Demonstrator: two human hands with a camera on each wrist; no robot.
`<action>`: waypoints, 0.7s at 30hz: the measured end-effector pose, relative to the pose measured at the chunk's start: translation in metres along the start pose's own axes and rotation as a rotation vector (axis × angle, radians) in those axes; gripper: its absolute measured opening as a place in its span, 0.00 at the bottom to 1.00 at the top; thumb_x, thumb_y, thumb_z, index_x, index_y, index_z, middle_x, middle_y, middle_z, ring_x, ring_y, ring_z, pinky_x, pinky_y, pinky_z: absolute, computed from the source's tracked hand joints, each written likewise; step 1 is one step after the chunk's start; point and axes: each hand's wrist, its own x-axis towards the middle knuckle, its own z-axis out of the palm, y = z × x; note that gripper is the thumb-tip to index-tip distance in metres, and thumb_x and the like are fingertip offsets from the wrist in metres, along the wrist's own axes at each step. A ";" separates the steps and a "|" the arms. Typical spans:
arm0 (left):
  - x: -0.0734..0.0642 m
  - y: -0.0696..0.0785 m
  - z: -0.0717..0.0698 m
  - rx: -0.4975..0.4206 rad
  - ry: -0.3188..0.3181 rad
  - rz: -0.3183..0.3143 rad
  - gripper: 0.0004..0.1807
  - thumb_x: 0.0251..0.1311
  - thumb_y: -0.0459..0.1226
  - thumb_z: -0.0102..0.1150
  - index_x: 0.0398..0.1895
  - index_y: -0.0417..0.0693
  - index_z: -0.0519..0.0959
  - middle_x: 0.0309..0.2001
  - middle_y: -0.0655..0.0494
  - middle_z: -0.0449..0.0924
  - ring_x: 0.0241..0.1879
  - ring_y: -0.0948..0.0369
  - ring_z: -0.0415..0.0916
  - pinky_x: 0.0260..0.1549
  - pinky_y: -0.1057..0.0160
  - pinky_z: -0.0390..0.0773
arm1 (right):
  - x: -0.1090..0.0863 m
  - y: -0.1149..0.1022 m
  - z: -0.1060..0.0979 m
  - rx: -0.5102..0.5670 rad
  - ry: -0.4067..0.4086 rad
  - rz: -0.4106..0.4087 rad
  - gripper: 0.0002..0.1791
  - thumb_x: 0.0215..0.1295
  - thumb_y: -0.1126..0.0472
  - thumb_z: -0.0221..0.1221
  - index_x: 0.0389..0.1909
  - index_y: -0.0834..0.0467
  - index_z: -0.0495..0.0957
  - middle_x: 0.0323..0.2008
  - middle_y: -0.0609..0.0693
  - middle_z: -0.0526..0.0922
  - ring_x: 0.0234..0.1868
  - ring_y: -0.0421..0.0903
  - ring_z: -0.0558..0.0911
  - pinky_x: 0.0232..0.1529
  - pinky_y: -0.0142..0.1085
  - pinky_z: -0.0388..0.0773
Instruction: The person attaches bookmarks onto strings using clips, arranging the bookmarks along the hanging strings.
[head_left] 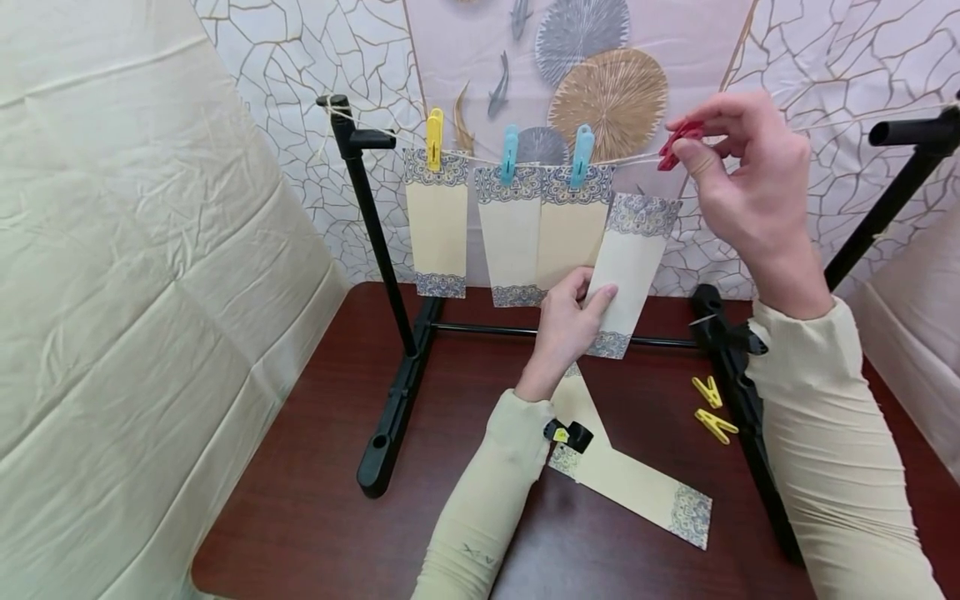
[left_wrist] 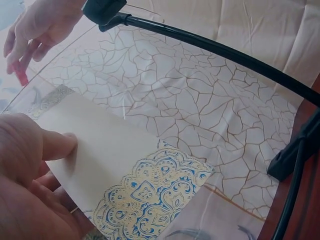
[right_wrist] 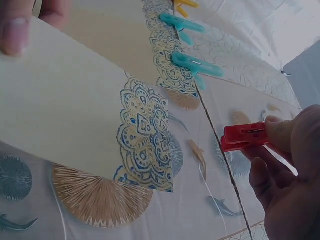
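Note:
My left hand pinches a pale paper card with blue patterned ends between thumb and fingers. That card hangs slightly tilted, its top edge below the string. Up at the right, my right hand pinches a red clothespin beside the string. In the right wrist view, the red clothespin overlaps the string, apart from the card's patterned end. Left of the held card hang similar cards: one under a yellow clothespin, two under blue clothespins.
A black stand carries the string across the brown table. Two more cards overlap on the tabletop, partly behind my left forearm. Two yellow clothespins lie near the stand's right foot. Patterned cloth covers the back.

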 end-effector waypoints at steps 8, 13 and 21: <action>0.008 0.007 0.003 -0.068 -0.033 0.013 0.09 0.65 0.36 0.62 0.44 0.41 0.80 0.36 0.45 0.87 0.28 0.68 0.80 0.26 0.74 0.77 | 0.006 0.003 0.001 0.034 -0.008 0.000 0.11 0.65 0.70 0.60 0.45 0.72 0.75 0.38 0.36 0.86 0.33 0.36 0.84 0.29 0.23 0.72; 0.012 0.012 0.003 -0.098 -0.054 0.010 0.08 0.66 0.36 0.61 0.43 0.42 0.80 0.36 0.44 0.86 0.27 0.70 0.78 0.25 0.74 0.75 | 0.006 0.011 0.001 0.054 -0.068 -0.008 0.10 0.65 0.72 0.58 0.44 0.74 0.74 0.39 0.36 0.86 0.32 0.35 0.84 0.28 0.22 0.73; 0.015 0.015 0.005 -0.133 -0.048 0.001 0.09 0.66 0.36 0.60 0.44 0.40 0.79 0.38 0.43 0.87 0.31 0.66 0.83 0.27 0.73 0.79 | 0.004 0.009 0.000 0.060 -0.127 0.120 0.10 0.65 0.74 0.58 0.44 0.76 0.73 0.35 0.32 0.83 0.31 0.35 0.82 0.29 0.22 0.77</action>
